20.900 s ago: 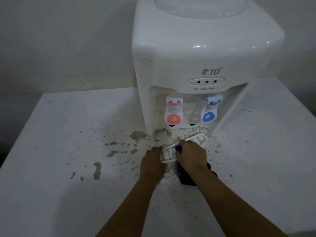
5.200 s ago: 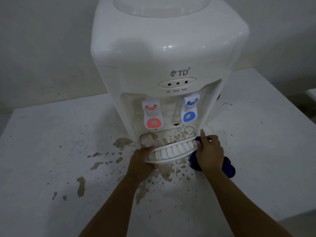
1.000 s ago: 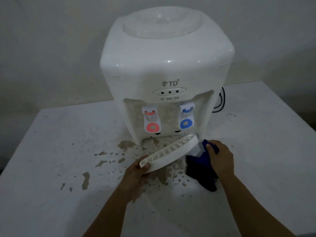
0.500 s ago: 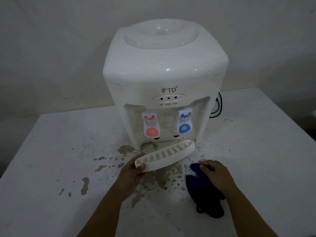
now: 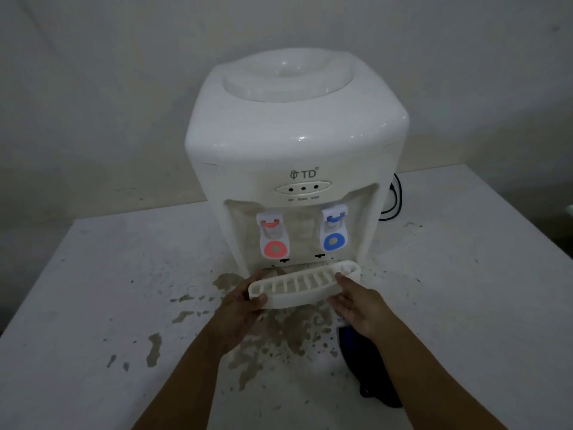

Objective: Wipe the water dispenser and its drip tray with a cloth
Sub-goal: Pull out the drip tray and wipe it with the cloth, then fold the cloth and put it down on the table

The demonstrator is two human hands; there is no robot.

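A white table-top water dispenser [image 5: 297, 144] with a red tap and a blue tap stands at the back of a white table [image 5: 93, 274]. Its white slotted drip tray [image 5: 305, 288] is held level just in front of the dispenser's base slot. My left hand [image 5: 240, 305] grips the tray's left end, thumb on the front edge. My right hand [image 5: 356, 302] holds the tray's right end, thumb on the rim. The dark blue cloth [image 5: 369, 367] lies on the table under my right forearm, partly hidden.
Brown stains and wet blotches [image 5: 279, 333] spread over the table in front of the dispenser and to the left. A black power cord [image 5: 395, 200] loops behind the dispenser's right side. A plain wall stands behind.
My right hand let go of the blue cloth, which now lies on the table, and took the tray's right end. The tray swung level toward the dispenser's base.
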